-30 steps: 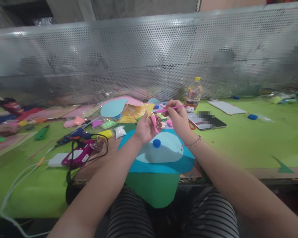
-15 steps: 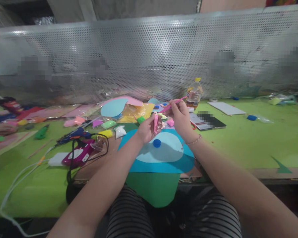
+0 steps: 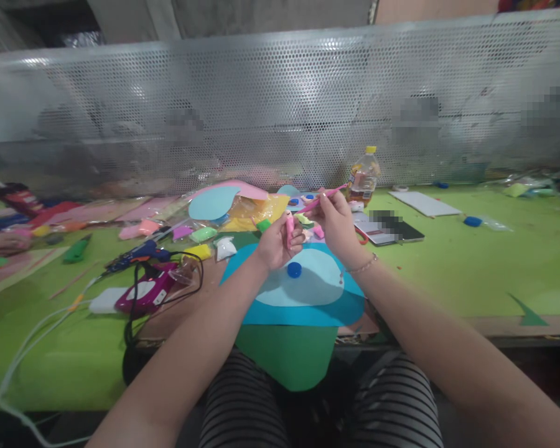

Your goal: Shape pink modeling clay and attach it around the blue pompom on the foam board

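Note:
My left hand (image 3: pixel 277 242) is closed around a small pink clay figure (image 3: pixel 290 231), which it holds upright with a pale tip on top. Between the fingertips of my right hand (image 3: pixel 336 218) is a thin pink modelling tool (image 3: pixel 313 203), its lower end close to the figure's top; whether they touch I cannot tell. Below both hands lies a light-blue paper shape (image 3: pixel 308 289) on a larger blue paper shape (image 3: pixel 261 316). A round blue cap (image 3: pixel 294 269) sits on the light-blue paper. Green paper (image 3: pixel 287 354) hangs over the table's front edge.
A glue gun (image 3: pixel 137 256) and a purple box with cables (image 3: pixel 147 289) lie at left. Several bags of coloured clay (image 3: pixel 203 234) are behind my left hand. A bottle (image 3: pixel 364 177) and a phone-like dark slab (image 3: pixel 404 229) stand or lie at right. A co-worker's hand (image 3: pixel 4 244) shows far left.
Both hands stay almost in place over the papers. The pink tool's lower end has shifted slightly against the figure, and the whole view has moved a little.

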The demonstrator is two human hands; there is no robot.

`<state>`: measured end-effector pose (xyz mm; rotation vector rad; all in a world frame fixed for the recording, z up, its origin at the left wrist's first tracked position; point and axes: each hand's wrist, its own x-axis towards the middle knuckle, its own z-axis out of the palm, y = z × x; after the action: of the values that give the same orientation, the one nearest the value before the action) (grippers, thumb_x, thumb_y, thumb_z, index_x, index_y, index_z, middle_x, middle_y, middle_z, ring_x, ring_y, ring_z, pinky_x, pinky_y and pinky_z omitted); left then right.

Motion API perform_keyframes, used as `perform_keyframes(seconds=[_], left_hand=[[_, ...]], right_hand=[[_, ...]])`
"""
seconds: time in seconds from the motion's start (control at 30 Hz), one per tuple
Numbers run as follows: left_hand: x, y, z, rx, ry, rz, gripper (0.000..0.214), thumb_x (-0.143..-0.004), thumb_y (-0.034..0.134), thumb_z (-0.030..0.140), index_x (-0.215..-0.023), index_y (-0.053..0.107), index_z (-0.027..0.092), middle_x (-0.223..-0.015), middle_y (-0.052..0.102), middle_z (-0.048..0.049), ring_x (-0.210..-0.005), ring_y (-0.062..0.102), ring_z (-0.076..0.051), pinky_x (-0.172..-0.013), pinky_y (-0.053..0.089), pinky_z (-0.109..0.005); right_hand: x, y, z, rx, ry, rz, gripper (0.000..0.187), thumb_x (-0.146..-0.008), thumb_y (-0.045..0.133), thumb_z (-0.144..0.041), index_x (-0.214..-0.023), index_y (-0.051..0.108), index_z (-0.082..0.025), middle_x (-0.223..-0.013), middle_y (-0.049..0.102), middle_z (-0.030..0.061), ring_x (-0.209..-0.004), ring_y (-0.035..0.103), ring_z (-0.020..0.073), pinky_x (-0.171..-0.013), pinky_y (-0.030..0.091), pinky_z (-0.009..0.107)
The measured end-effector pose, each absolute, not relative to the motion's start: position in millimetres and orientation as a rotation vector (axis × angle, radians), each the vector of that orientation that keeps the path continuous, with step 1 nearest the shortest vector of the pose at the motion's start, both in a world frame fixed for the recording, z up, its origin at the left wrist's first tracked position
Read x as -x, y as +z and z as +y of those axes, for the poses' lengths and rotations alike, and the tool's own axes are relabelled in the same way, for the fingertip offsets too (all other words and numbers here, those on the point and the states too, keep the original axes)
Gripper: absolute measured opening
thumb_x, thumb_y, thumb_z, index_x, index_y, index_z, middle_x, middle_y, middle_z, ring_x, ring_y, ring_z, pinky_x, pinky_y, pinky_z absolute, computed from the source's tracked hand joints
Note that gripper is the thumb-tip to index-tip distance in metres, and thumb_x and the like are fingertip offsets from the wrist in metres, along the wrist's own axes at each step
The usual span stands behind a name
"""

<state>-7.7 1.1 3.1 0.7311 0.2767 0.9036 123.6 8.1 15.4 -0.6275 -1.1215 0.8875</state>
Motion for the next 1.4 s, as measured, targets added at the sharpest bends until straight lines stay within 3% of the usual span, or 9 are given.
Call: perform_keyframes(seconds=[0.13,0.3,0.57,0.93,1.4], left_hand=[[7.3,4.4,-1.2,-0.732,0.919,0.307,0.035,-0.09,0.04,0.04,-0.071,0.053,0.015,-0.051,0.039,0.002,-0.04,0.035,-0.006,-0.035,0.029,-0.015],[7.2,4.9,-4.3,-0.767,0.942,0.287,0.027,-0.088,0.039,0.027,-0.075,0.057,0.013,-0.057,0.045,-0.0015,-0.046,0.042,-0.009,-0.039,0.034,-0.017],[1.0,2.5,-8.1,-0.877,1.06,0.277,0.012,-0.085,0.048,0.017,-0.076,0.055,0.014,-0.058,0.047,0.0008,-0.046,0.041,-0.006,-0.04,0.031,-0.015],[-0.1,-1.5,-3.3,-0.959,1.057,0.298,0.007,-0.081,0.058,0.021,-0.085,0.053,0.016,-0.058,0.044,0.0041,-0.045,0.039,-0.005,-0.041,0.03,-0.015],[-1.4,-0.8,-4.4,-0.971,1.098,0.34,0.005,-0.083,0.055,0.019,-0.085,0.053,0.015,-0.058,0.044,0.0041,-0.044,0.039,-0.004,-0.042,0.03,-0.014]], right_hand=[[-122.2,13.6,7.1,0.619,0.941,-1.143,0.016,-0.081,0.058,-0.032,-0.077,0.045,-0.022,-0.067,0.06,-0.0055,-0.056,0.06,0.0077,-0.06,0.052,0.023],[-122.9,11.9,7.7,0.541,0.986,-1.165,0.023,-0.075,0.065,-0.036,-0.076,0.047,-0.022,-0.073,0.063,-0.0038,-0.063,0.062,0.0085,-0.068,0.054,0.026],[-121.8,10.9,8.1,0.519,0.92,-1.219,0.018,-0.076,0.064,-0.034,-0.076,0.054,-0.02,-0.074,0.063,-0.0024,-0.063,0.062,0.0085,-0.069,0.054,0.027],[-121.3,12.1,2.9,0.549,0.857,-1.297,0.016,-0.077,0.064,-0.034,-0.075,0.057,-0.019,-0.076,0.063,0.0003,-0.066,0.062,0.0107,-0.07,0.054,0.03],[-122.5,11.5,2.7,0.596,0.787,-1.356,0.017,-0.076,0.064,-0.035,-0.072,0.058,-0.019,-0.072,0.062,-0.0005,-0.065,0.059,0.0103,-0.065,0.05,0.027]])
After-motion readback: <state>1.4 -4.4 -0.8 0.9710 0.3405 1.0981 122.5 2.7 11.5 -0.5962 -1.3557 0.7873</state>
